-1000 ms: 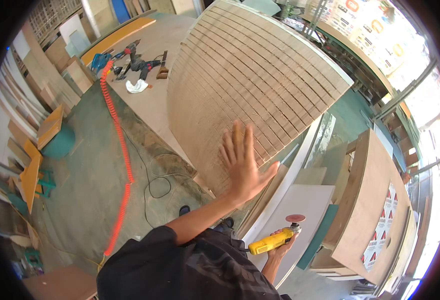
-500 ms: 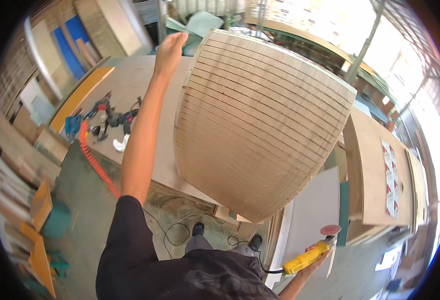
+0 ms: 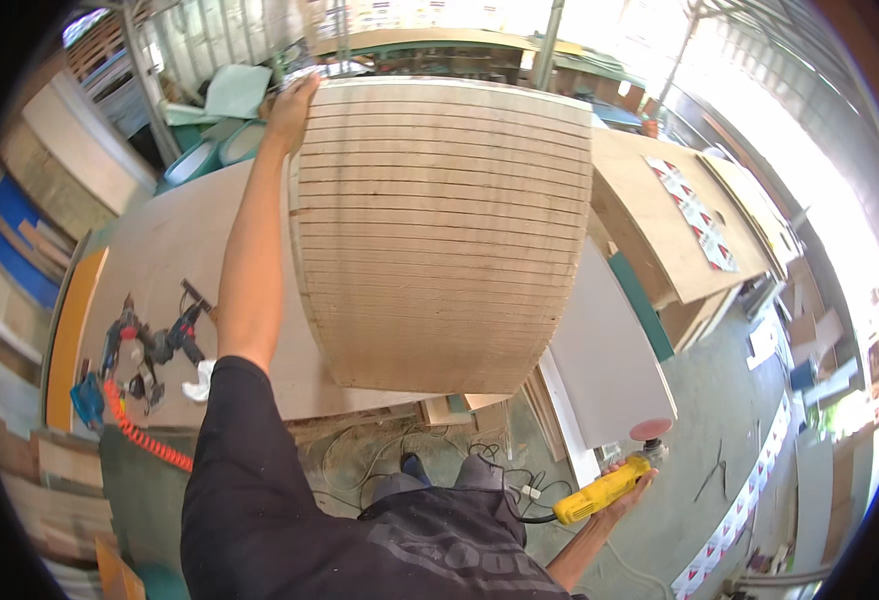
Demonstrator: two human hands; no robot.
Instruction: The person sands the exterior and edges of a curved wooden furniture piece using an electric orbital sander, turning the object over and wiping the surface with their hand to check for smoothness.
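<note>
A large curved wooden panel [image 3: 440, 240], scored with parallel grooves across its face, stands on the workbench in front of me. My left arm stretches out along its left side, and my left hand [image 3: 294, 108] is closed on its far left corner; the fingertips are partly hidden there. Low on the right, well apart from the panel, my right hand [image 3: 632, 492] is wrapped around a yellow angle grinder [image 3: 600, 492]. The grinder carries a round reddish sanding disc [image 3: 651, 429], facing up, and its black cord runs back toward my waist.
Power tools [image 3: 160, 340] and a coiled orange air hose [image 3: 145, 440] lie on the workbench [image 3: 200, 235] at left. White boards [image 3: 610, 350] and a wooden cabinet [image 3: 650, 210] stand at right. Cables [image 3: 350, 460] trail on the floor by my feet.
My view has turned right, so the panel appears more upright and farther left. My left hand has come from beside the panel's edge onto its far corner. The right hand still holds the grinder.
</note>
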